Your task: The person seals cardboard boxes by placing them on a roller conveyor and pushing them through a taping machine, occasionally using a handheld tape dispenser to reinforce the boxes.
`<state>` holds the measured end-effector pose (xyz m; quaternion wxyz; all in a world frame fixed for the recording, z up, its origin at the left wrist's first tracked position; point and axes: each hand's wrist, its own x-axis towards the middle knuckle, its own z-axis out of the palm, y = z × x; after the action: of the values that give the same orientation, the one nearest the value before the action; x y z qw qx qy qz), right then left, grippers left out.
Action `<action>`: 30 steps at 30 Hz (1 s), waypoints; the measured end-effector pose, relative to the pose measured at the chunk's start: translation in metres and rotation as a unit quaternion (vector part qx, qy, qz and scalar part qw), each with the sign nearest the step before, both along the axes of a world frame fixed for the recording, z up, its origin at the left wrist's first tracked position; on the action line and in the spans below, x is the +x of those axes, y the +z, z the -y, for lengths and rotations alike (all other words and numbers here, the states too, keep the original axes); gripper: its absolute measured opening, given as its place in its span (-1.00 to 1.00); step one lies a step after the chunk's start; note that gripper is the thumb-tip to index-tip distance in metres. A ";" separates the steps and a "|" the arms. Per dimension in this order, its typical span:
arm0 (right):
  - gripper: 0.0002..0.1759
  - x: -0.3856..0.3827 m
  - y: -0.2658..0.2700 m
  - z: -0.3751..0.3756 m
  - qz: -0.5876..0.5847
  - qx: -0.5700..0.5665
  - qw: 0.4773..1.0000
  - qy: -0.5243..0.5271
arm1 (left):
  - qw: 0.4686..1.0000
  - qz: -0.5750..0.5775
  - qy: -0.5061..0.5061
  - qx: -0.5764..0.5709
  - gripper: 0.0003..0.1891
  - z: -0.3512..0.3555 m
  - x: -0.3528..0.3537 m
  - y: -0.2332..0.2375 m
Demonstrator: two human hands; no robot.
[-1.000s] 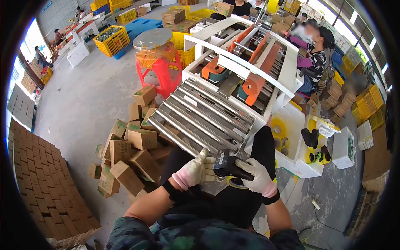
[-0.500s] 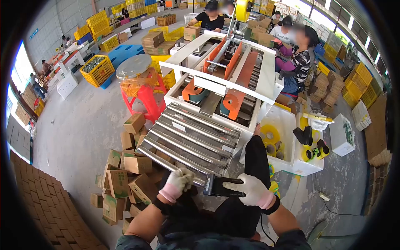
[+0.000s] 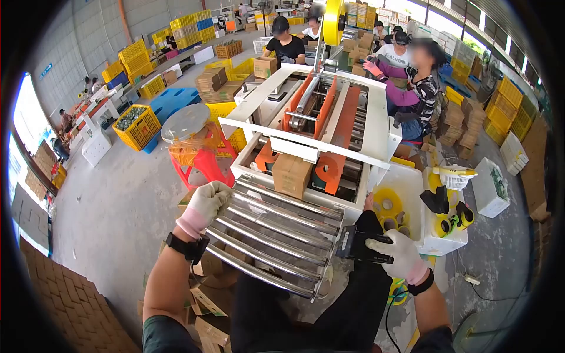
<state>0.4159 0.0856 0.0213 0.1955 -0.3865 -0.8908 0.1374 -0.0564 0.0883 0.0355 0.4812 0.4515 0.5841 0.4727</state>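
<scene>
My left hand (image 3: 209, 205), in a white and pink glove, is curled into a fist over the left edge of the roller conveyor (image 3: 276, 226), with nothing visible in it. My right hand (image 3: 401, 254), gloved the same way, grips a black handheld device (image 3: 360, 244) with a boxy head, beside the conveyor's right side. A small brown carton (image 3: 292, 175) sits at the machine's outlet, its front on the first rollers. Behind it stands the white carton-sealing machine (image 3: 376, 120) with orange guide plates.
Loose cartons (image 3: 213, 315) lie below the rollers at left. A red stool (image 3: 197, 165) stands left of the machine. On the right is a white foam box (image 3: 415, 206) with tape rolls, beside another bearing a white basket (image 3: 453, 176). Co-workers sit beyond the machine.
A carton has appeared at the machine's outlet. My left hand has moved up and left along the conveyor. My right hand has shifted right with the black handheld device.
</scene>
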 end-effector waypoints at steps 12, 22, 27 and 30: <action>-0.32 -0.056 -0.050 -0.128 0.062 -0.056 0.996 0.039 | 0.981 -0.194 -0.023 0.016 -0.86 -0.152 -0.047 -0.126; -0.13 -0.123 -0.081 -0.105 0.121 -0.130 0.982 0.071 | 0.971 0.227 -0.056 -0.049 -0.50 -0.105 -0.021 -0.288; -0.21 -0.130 -0.084 -0.024 0.037 -0.067 0.991 0.111 | 0.899 -0.419 -0.125 -0.023 -0.42 0.001 -0.002 -0.175; -0.24 -0.138 -0.077 0.006 0.100 -0.066 0.987 0.107 | 0.938 -0.321 0.002 -0.130 -0.35 0.042 -0.003 -0.122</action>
<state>0.2776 0.0798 -0.0553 0.0635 -0.3130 -0.9310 0.1767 -0.0596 0.0461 -0.0870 0.3212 0.5118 0.7648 0.2235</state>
